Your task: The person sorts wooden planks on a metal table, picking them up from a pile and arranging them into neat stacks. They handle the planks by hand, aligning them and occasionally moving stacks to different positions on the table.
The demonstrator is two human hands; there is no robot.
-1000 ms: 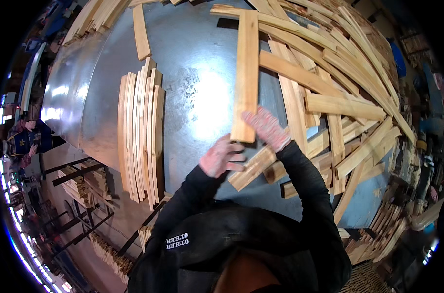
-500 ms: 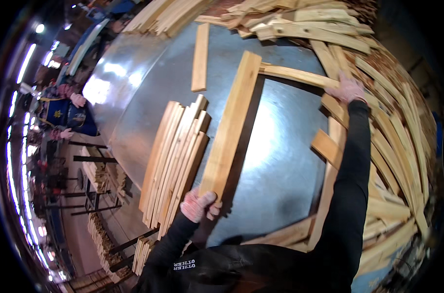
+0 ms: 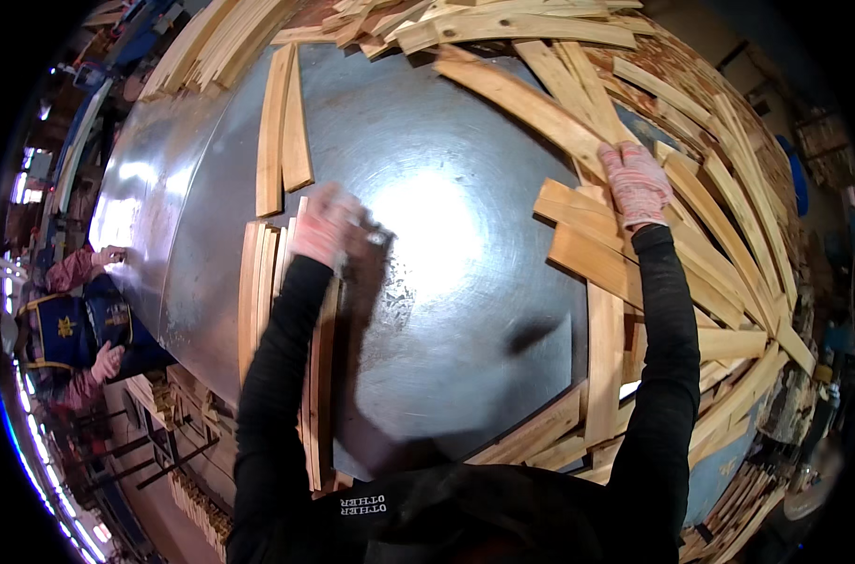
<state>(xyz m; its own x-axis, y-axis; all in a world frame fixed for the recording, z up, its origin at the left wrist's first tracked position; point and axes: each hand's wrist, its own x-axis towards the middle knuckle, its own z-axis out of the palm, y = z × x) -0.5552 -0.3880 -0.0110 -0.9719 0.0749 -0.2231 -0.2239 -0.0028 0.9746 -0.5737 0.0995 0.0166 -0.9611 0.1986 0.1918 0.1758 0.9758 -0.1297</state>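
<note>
Head view | right hand (image 3: 636, 183): fingers closed on near end of a loose board (image 3: 521, 108), steel table's (image 3: 465, 357) far right | left hand (image 3: 324, 226): blurred, grip cannot be told, by board row (image 3: 255, 282), table's left.

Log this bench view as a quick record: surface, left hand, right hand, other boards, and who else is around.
Surface: shiny metal tabletop
Left hand: gloved, motion-blurred, by the far end of a row of boards; grip unclear
Right hand: gloved, at the near end of a slanting wooden board; how firmly it grips, can't tell
Upper left: two boards lying close together
Right side: loose pile of crossing boards
Nearby: a co-worker in a dark blue apron, at the left
</note>
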